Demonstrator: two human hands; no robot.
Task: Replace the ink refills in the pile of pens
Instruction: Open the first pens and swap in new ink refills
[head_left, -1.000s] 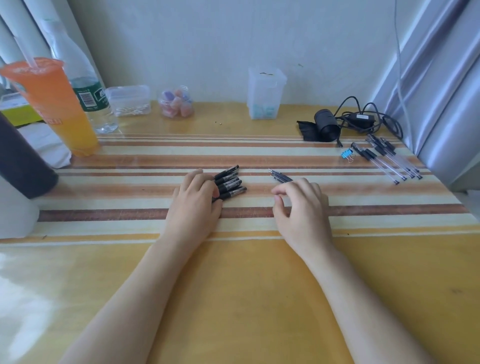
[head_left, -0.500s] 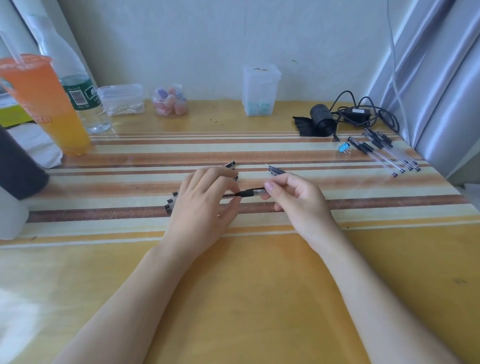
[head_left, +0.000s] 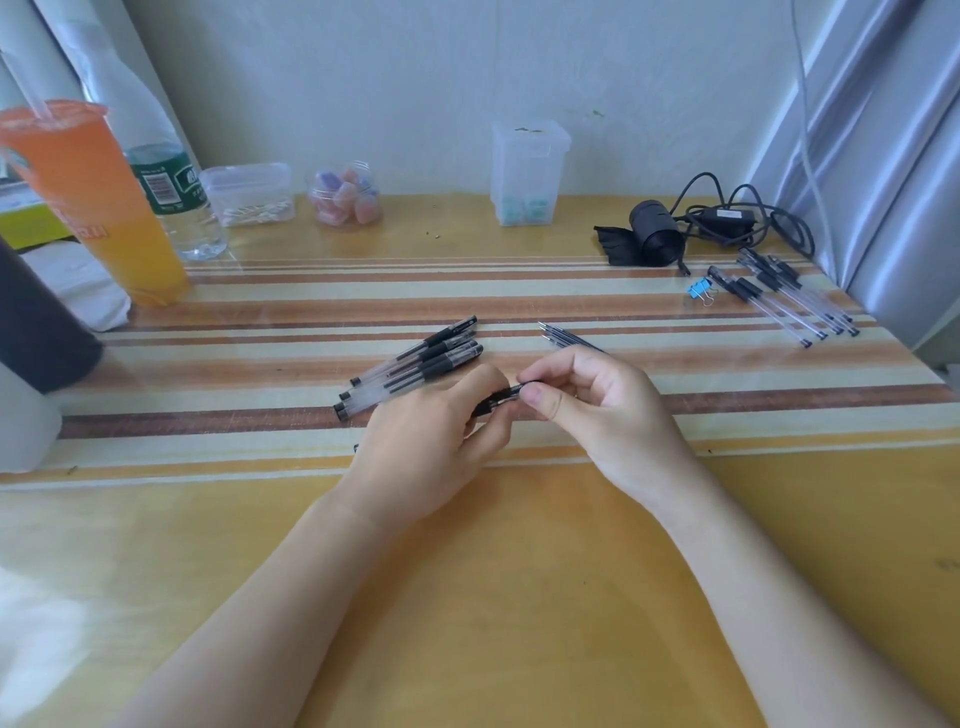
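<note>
The left hand (head_left: 431, 441) has drawn back off the pile of pens (head_left: 415, 366), now bared on the tabletop (head_left: 519, 597); its grip curls round one pen (head_left: 501, 399), whose other end the right hand (head_left: 597, 410) pinches, near the loose refills (head_left: 569, 336). Behind, a shallow clear box (head_left: 244, 174) holds cotton swabs (head_left: 254, 212), a jar (head_left: 343, 170) pink and purple pieces (head_left: 358, 208), a tall tub (head_left: 527, 156) teal bits (head_left: 524, 210).

The left forearm (head_left: 249, 613) and right forearm (head_left: 769, 587) are bare, like the left hand (head_left: 431, 447) and right hand (head_left: 608, 415). The fingers (head_left: 571, 364) show short nails.
</note>
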